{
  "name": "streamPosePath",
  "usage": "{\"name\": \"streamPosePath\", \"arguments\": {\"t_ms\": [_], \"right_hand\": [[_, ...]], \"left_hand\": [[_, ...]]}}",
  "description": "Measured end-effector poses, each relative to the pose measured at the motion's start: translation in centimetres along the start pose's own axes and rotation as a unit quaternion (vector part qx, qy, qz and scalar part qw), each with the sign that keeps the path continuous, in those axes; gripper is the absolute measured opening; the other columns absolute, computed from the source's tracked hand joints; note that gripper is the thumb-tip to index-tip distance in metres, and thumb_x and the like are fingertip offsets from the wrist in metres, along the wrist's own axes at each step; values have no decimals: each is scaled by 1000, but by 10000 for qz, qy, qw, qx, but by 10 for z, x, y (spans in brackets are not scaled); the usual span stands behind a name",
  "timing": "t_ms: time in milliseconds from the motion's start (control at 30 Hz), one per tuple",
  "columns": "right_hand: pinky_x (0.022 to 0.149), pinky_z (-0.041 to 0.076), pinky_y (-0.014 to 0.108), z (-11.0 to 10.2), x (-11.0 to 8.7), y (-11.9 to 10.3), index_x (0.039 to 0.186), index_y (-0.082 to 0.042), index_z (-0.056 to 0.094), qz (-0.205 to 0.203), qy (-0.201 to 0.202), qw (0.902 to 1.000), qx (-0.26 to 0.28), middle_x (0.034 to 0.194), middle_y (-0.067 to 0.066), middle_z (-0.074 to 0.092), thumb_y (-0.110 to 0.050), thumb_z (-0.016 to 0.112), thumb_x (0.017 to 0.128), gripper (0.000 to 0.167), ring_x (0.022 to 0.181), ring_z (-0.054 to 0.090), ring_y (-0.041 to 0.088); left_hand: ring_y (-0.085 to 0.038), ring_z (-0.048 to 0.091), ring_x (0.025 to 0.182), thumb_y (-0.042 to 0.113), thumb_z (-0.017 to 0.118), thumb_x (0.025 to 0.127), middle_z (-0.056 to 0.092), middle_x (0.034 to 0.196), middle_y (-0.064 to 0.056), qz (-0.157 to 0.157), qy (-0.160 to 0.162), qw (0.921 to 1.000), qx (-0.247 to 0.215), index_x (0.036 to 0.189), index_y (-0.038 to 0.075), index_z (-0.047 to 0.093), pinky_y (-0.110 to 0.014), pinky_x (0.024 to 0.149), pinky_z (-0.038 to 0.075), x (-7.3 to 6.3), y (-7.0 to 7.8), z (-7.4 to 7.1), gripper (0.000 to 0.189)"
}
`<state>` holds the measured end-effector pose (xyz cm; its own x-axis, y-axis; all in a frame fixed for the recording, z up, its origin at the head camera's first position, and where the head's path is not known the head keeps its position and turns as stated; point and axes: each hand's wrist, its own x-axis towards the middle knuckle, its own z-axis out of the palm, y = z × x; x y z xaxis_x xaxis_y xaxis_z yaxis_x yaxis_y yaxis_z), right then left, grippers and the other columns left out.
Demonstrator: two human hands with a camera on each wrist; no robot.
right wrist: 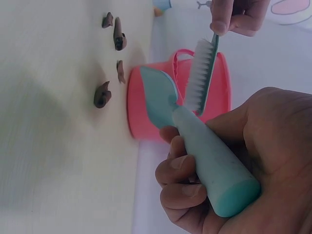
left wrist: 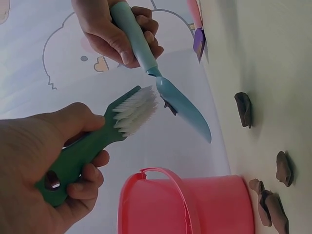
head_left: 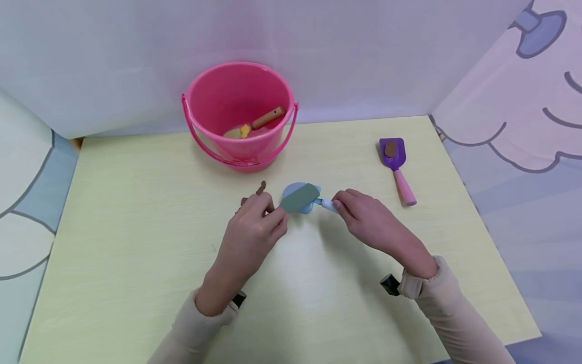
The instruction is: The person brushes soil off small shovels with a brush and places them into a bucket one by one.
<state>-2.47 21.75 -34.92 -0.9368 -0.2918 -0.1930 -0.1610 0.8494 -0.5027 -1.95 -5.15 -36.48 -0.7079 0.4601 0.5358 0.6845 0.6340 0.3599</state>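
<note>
My left hand [head_left: 250, 232] grips a green brush [left wrist: 83, 155] with white bristles [left wrist: 135, 111]. In my right hand [head_left: 375, 220] is the handle of a light blue toy shovel [right wrist: 209, 161], its blade raised above the table. The brush lies over the blade in the head view, hiding part of it. In the left wrist view the bristles are close beside the blade, and a small dark brown scrap [left wrist: 169, 106] shows at the blade; I cannot tell whether the bristles touch it. Several curled brown pieces [left wrist: 243, 109] lie on the table near my left hand.
A pink bucket [head_left: 254, 151] with its handle down stands at the back, with a wooden-handled tool [head_left: 268, 117] inside. Toward the right lies a purple shovel [head_left: 393, 161] with a pink handle, carrying a brown piece [head_left: 390, 149]. Printed cloth walls surround the pale table [head_left: 136, 253].
</note>
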Motion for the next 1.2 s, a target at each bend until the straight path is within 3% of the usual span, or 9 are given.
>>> {"name": "streamPosePath", "arguments": {"t_ms": [333,500,733,1200], "right_hand": [[70,45,32,-1,0,-3,116,-8,64,-20,9,10000,-63,97,3,61,-21,46,111,23,78,52,17],[68,45,31,-1,0,-3,116,-8,64,2,-13,10000,-38,96,3,60,-22,46,111,23,77,52,17],[68,44,32,-1,0,-2,116,-9,64,48,-39,10000,9,96,3,59,-22,45,111,23,77,51,17],[67,43,32,-4,0,2,117,-10,64,133,-24,9999,58,95,3,59,-22,44,112,23,76,51,17]], "left_hand": [[-19,53,74,9,88,80,60,85,-9,281,2,9976,640,86,9,76,-26,59,52,0,1,3,14],[-18,53,76,8,87,80,59,86,-8,141,-69,9984,539,86,8,75,-27,62,55,0,-1,2,13],[-19,51,76,5,84,83,58,85,-7,68,-44,9988,486,84,9,73,-25,59,51,-2,-4,1,11],[-21,54,76,4,83,83,61,87,-10,18,41,9969,788,83,6,73,-27,63,57,-3,-12,-3,10]]}}
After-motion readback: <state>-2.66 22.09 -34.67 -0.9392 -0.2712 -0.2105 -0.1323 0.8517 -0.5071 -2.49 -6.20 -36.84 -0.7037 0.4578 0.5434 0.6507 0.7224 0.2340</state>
